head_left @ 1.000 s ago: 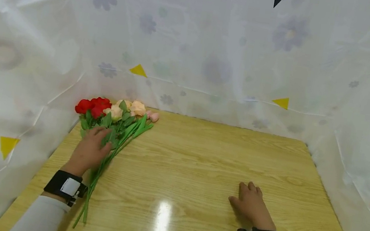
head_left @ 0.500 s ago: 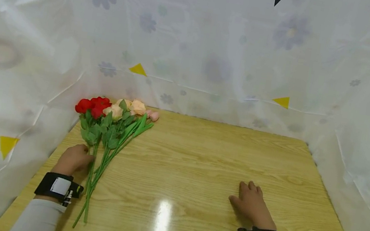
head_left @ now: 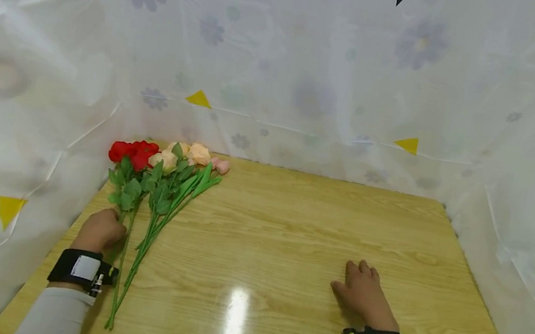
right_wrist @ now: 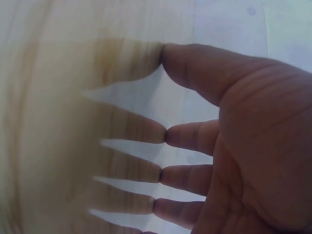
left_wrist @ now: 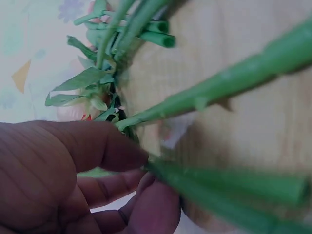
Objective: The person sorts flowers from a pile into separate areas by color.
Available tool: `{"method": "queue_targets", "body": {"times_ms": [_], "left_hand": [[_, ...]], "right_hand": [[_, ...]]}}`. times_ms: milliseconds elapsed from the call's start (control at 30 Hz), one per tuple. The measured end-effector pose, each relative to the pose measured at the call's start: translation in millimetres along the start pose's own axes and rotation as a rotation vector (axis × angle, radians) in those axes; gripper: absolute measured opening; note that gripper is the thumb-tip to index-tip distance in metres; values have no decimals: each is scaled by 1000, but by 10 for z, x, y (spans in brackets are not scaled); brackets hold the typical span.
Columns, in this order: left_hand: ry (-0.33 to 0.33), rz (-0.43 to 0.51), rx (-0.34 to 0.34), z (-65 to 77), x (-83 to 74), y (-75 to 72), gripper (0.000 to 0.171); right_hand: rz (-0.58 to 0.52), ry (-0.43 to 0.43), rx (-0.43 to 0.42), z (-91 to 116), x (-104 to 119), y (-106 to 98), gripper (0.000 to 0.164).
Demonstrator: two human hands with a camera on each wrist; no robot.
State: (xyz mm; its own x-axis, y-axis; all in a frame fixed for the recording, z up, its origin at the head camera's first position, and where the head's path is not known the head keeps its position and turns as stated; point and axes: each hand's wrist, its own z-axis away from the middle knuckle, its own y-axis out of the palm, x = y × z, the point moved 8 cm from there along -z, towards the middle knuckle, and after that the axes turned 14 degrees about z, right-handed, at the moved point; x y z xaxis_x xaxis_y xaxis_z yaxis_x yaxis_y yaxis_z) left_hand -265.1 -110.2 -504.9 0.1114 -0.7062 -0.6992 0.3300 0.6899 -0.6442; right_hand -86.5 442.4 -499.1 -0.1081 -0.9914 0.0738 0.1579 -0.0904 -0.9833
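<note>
Red artificial roses (head_left: 143,156) lie at the far left of the wooden table (head_left: 278,233), their leafy green stems pointing toward me. My left hand (head_left: 100,230) pinches a rose stem (left_wrist: 234,180) below the leaves, between thumb and curled fingers; a second green length runs alongside it, and the wrist view is blurred there. Another stem (left_wrist: 229,80) passes above the thumb, outside the grip. To the right lie cream roses (head_left: 198,154) and pink tulips (head_left: 220,166), stems crossing. My right hand (head_left: 365,295) rests on the table at right, spread fingertips touching the wood (right_wrist: 58,136).
White patterned sheeting (head_left: 283,64) walls the table at the back and both sides. Small yellow pennants (head_left: 199,98) hang along it. A strap with a small camera (head_left: 83,268) sits on my left wrist, close to the stem ends. A light reflection lies on the wood.
My left hand has come back from over the leaves to the red roses' stems and pinches there. Those stems have shifted left, away from the other stems. The right hand stays put.
</note>
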Motion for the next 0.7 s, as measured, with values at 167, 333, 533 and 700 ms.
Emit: {"method": "queue_targets", "body": {"times_ms": [167,333,533,700], "left_hand": [[5,-83,-35,11,10,0,20],[-30,-128,-52,48,30,3,39],[25,-160,-66,172,-17,-21,15],[15,-164,-117,240,22,-77,24]], "right_hand": [[-10,5,12,-8,-13,22,70],[-10,1,4,-2,-11,14,70],[-18,12,7,4,-17,8,70],[-21,6,6,-5,-24,46,70]]}}
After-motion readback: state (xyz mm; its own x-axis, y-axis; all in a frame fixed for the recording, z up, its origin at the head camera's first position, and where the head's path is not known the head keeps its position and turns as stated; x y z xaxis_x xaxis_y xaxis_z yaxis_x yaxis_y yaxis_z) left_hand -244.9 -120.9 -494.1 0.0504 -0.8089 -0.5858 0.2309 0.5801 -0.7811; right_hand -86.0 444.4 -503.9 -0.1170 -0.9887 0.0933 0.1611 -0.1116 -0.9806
